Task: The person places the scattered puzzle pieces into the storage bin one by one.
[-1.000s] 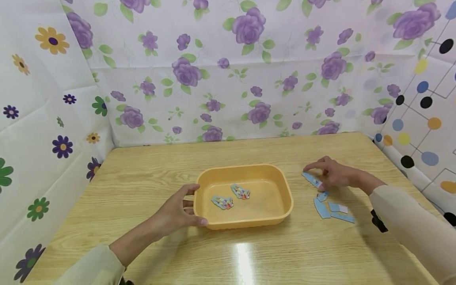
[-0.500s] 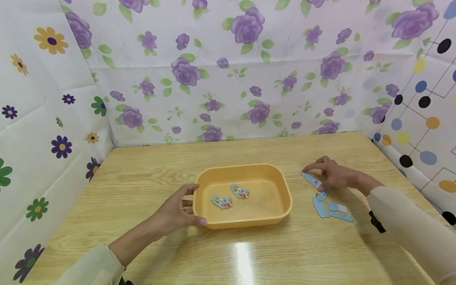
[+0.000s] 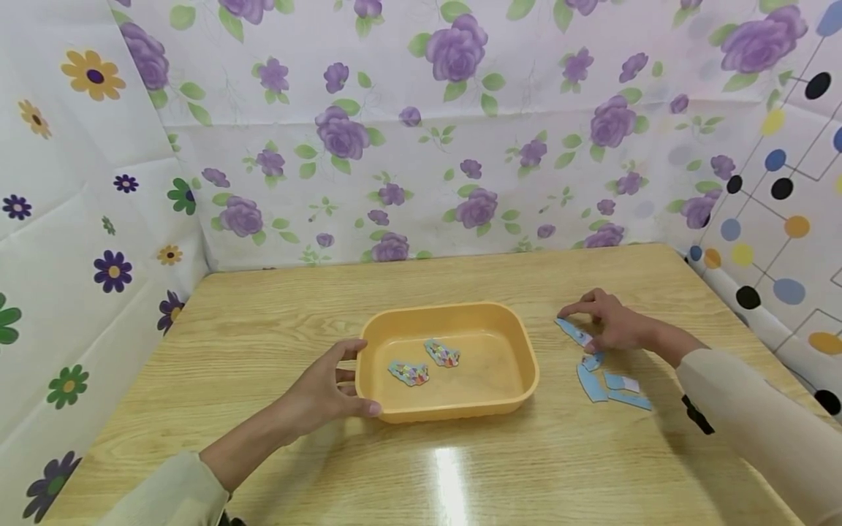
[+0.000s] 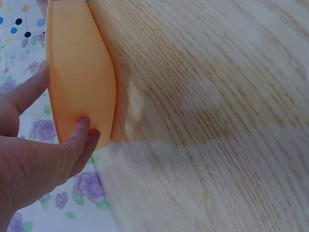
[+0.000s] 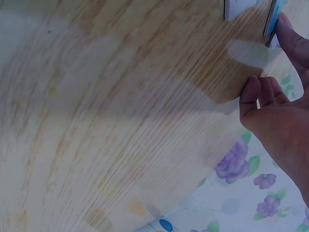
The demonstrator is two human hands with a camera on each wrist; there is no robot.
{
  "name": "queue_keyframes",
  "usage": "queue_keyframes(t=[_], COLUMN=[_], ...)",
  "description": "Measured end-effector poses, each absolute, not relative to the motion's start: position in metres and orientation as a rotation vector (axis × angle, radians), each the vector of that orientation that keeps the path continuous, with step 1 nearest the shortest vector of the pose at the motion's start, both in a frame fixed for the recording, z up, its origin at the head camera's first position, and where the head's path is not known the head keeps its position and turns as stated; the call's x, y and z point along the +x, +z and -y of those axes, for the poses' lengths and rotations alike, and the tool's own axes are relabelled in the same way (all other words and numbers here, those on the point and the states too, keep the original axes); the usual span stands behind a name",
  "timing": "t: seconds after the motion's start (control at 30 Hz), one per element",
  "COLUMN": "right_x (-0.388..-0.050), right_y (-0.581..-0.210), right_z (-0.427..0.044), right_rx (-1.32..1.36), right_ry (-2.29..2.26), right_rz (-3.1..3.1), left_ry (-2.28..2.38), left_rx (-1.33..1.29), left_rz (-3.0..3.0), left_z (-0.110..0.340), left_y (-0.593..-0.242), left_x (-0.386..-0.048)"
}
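Note:
In the head view, a yellow-orange plastic tray [image 3: 454, 410] stands mid-table. My left hand [image 3: 322, 387] holds its left end, the thumb at the near corner and the forefinger at the rim. The left wrist view has this hand's fingertips [image 4: 83, 123] against the tray's outer wall [image 4: 82, 72]. Inside the tray lie two multicoloured jigsaw puzzle pieces, a left one [image 3: 409, 373] and a right one [image 3: 443, 353]. To the right of the tray, my right hand [image 3: 615, 323] pinches a light-blue puzzle piece [image 3: 571, 329] between forefinger and thumb, low over the table.
Several blue puzzle pieces lie just nearer than the right hand, among them a curved one [image 3: 592, 384], a blue-and-pink one [image 3: 621, 382] and a narrow strip [image 3: 630, 401]. The wood-grain table [image 3: 276, 314] ends at a flower-printed cloth [image 3: 408, 175] behind.
The view shifts very slightly. Both hands keep their places on the tray and the puzzle piece, with almost no other movement.

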State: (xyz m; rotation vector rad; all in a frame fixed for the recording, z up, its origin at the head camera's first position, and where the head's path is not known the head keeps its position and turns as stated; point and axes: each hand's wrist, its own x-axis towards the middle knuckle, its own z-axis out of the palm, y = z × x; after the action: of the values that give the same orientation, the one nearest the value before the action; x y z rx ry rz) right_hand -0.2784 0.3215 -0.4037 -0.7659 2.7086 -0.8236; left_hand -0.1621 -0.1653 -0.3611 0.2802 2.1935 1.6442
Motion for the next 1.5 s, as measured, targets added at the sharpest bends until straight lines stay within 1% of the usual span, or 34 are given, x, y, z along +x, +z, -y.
queue_keyframes(t=[0.33, 0.83, 1.17, 1.5], right_x=[-0.277, -0.279, -0.277, -0.276], right_y=[-0.404, -0.395, -0.391, -0.379], right_z=[-0.321, -0.33, -0.326, -0.322], right_rx=[-0.75, -0.608, -0.611, -0.683], right_ry=[-0.874, -0.964, -0.957, -0.979], right_rz=[-2.705, -2.634, -2.67, -2.679], left_ry=[1.633, 1.622, 1.635, 1.65], left_rx=[0.275, 0.261, 0.262, 0.26], left_rz=[-2.217, -2.238, -2.222, -2.188], left_z=[0.165, 0.165, 0.164, 0.166], left_y=[-0.361, -0.362, -0.362, -0.361], left_x=[-0.162, -0.163, -0.163, -0.163])
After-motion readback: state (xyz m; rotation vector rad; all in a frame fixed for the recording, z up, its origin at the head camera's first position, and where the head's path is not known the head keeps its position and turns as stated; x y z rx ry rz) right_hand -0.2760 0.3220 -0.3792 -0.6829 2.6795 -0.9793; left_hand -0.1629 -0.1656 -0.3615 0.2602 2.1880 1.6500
